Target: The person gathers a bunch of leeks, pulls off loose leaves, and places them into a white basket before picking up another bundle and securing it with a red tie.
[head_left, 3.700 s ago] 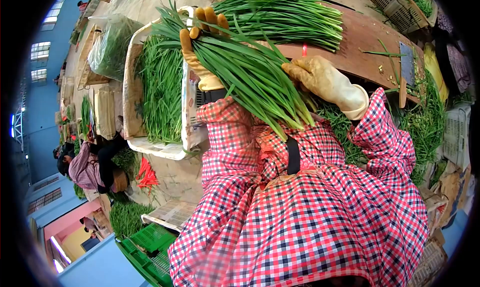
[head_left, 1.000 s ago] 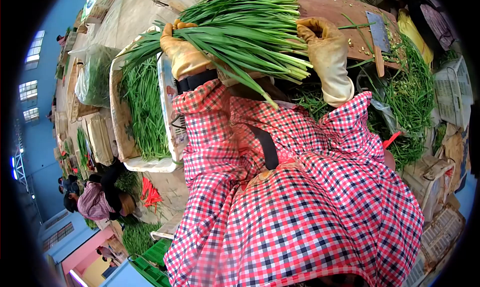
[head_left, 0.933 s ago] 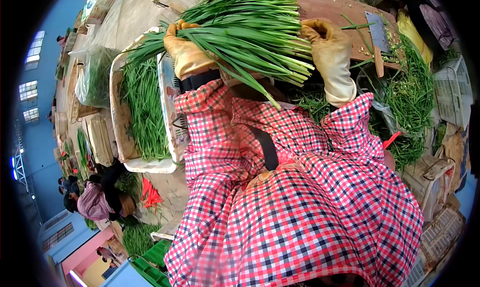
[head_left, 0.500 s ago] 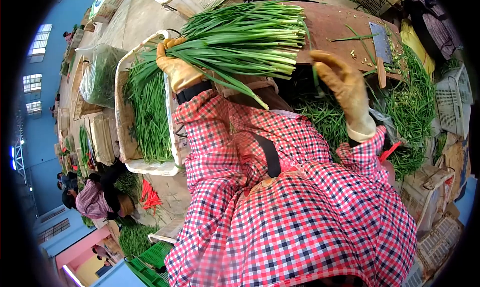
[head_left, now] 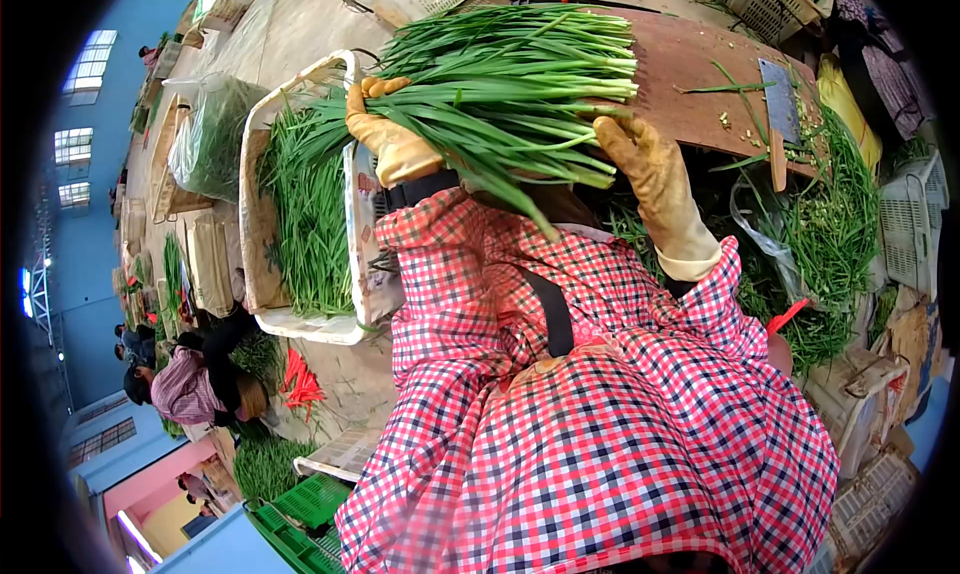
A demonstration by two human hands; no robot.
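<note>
My left hand (head_left: 392, 146), in a tan glove, grips a thick bundle of green chives (head_left: 480, 124) near its leafy end. My right hand (head_left: 645, 164), also gloved, presses against the cut stem ends of that bundle with its fingers around them. A second pile of chives (head_left: 520, 39) lies just behind on the brown wooden board (head_left: 700, 84). A cleaver (head_left: 778, 99) rests on the right part of the board among green trimmings. My red checked sleeves fill the lower view.
A white crate (head_left: 262, 224) full of chives stands at the left. A clear bag of greens (head_left: 205, 139) lies beyond it. Loose chives (head_left: 830, 244) are heaped at the right beside pale baskets (head_left: 910, 234). A person (head_left: 190, 374) crouches at lower left near a green crate (head_left: 300, 499).
My right hand let go of the stem ends and dropped away, then came back up against them. The bundle shifted slightly right in my left hand.
</note>
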